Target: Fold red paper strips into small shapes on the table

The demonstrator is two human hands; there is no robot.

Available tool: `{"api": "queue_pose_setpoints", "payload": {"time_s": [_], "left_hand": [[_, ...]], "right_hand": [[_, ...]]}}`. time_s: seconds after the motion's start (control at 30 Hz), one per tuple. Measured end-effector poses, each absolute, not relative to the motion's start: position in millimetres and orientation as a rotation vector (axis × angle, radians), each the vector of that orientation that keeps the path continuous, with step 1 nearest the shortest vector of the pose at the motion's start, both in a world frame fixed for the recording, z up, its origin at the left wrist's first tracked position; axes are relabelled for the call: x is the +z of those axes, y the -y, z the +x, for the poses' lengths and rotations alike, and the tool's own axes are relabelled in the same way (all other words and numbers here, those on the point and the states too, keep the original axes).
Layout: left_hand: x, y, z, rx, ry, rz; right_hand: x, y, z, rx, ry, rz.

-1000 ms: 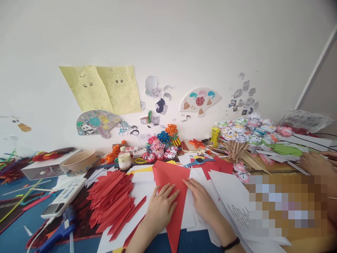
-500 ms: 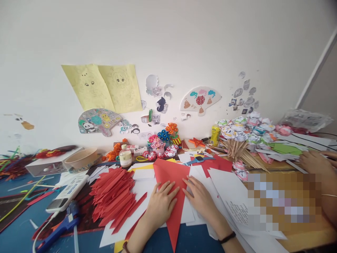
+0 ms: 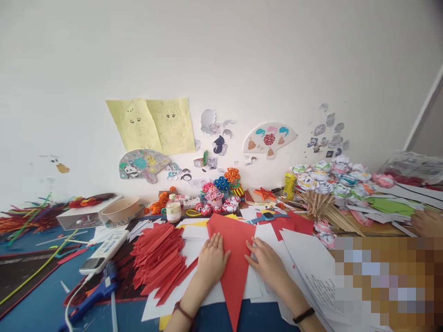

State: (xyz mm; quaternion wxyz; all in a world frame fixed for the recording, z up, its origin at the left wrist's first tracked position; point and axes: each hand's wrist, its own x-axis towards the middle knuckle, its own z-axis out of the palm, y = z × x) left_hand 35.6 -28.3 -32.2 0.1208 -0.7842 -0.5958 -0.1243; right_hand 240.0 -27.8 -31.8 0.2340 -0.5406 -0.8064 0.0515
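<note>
A sheet of red paper (image 3: 232,258), folded into a kite shape with its long point toward me, lies in front of me on white sheets. My left hand (image 3: 212,259) rests flat on its left edge, fingers stretched out together and pointing away from me. At the right edge is my right hand (image 3: 268,263), its fingers spread, fingertips touching or very near the paper. Neither hand grasps anything. Left of my left hand lies a heap of folded red paper strips (image 3: 159,260). More red paper (image 3: 292,224) lies behind my right hand, partly beneath a blue watch (image 3: 272,216).
A blue glue gun (image 3: 100,293) and a white power strip (image 3: 105,251) with a cable lie at left. A glass bottle (image 3: 173,210) stands behind the strips. Paper flowers (image 3: 321,180) are bunched at right, near a co-worker's hand (image 3: 429,223). White sheets (image 3: 308,263) overlap on the right.
The view has shifted slightly. My left hand has moved from the middle of the red paper to its left edge, its fingers now closer together. My right hand remains at the right edge.
</note>
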Motion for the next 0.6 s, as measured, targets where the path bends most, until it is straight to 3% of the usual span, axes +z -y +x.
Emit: {"api": "queue_pose_setpoints", "payload": {"time_s": [0.6], "left_hand": [[-35, -21, 22, -0.444, 1.915, -1.931]], "right_hand": [[-42, 22, 240, 0.092, 2.212, -1.469]]}}
